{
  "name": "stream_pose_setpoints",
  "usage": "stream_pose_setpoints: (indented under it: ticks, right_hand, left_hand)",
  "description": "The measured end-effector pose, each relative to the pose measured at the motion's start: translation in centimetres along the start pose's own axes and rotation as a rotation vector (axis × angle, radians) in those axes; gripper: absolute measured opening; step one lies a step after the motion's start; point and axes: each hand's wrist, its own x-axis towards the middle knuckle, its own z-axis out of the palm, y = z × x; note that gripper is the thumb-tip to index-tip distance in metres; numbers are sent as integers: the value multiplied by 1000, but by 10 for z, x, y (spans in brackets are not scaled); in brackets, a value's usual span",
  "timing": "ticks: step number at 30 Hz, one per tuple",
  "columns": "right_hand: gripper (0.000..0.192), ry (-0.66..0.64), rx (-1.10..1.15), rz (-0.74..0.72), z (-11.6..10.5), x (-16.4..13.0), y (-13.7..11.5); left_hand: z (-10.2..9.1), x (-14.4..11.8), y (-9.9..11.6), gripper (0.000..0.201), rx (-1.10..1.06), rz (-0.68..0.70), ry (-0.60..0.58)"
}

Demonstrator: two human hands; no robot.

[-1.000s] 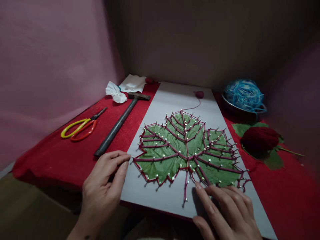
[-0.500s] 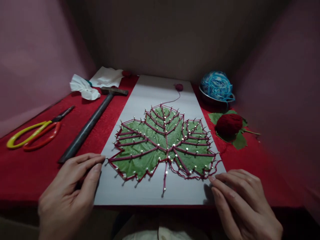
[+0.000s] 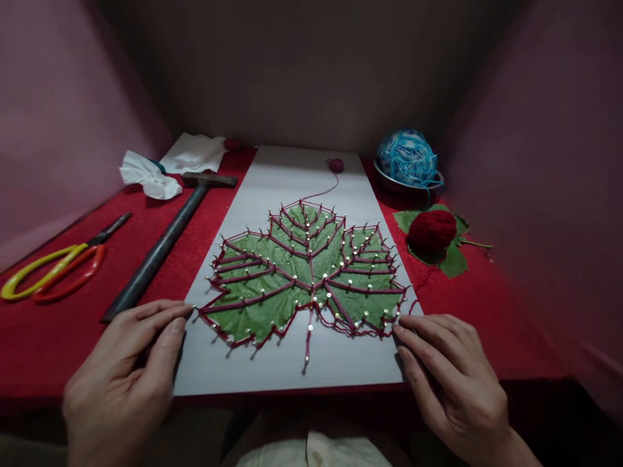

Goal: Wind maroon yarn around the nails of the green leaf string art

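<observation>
A green lobed leaf (image 3: 253, 318) lies on a pale board (image 3: 233, 379), with many nails around its edge and along its veins. Purplish yarn (image 3: 310, 263) follows the veins. Dark red yarn (image 3: 360, 334) runs round the outline and hangs in loose waves at the lower right. My left hand (image 3: 129, 370) pinches at a nail (image 3: 195, 309) beside the leaf's left tip, thumb and forefinger close together. At the lower right lobe, the bent fingers of my right hand (image 3: 450, 373) meet the dark red yarn; the fingertips partly hide the contact.
Left of the board lie a hammer (image 3: 160, 243), scissors (image 3: 63, 266) and white crumpled paper (image 3: 150, 175). A purple yarn ball (image 3: 335, 165) sits at the board's far end. On the right are a bowl (image 3: 409, 187) of blue yarn (image 3: 407, 155) and a red yarn ball (image 3: 432, 232) on leaves (image 3: 455, 261).
The whole view has shifted, moving everything slightly left in the picture. My right fingertips have moved slightly up along the lobe's edge. My left hand stays by the left nail.
</observation>
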Motion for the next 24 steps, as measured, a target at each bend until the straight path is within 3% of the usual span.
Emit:
stream_pose_setpoints:
  ticks: [6, 8, 10, 15, 24]
  right_hand:
    - [37, 62, -19, 115, -7, -1, 7]
    - [38, 44, -10, 157, -10, 0, 10]
    - [43, -17, 11, 161, -11, 0, 12]
    - [83, -209, -46, 77, -9, -1, 16]
    - [80, -156, -146, 32, 2, -7, 20]
  left_hand:
    - [0, -1, 25, 17, 18, -156, 19]
    - [-2, -1, 25, 18, 17, -146, 3]
    - [-5, -1, 20, 17, 17, -123, -33]
    - [-6, -1, 4, 18, 26, -37, -44]
    - [-4, 1, -2, 15, 81, 136, -38]
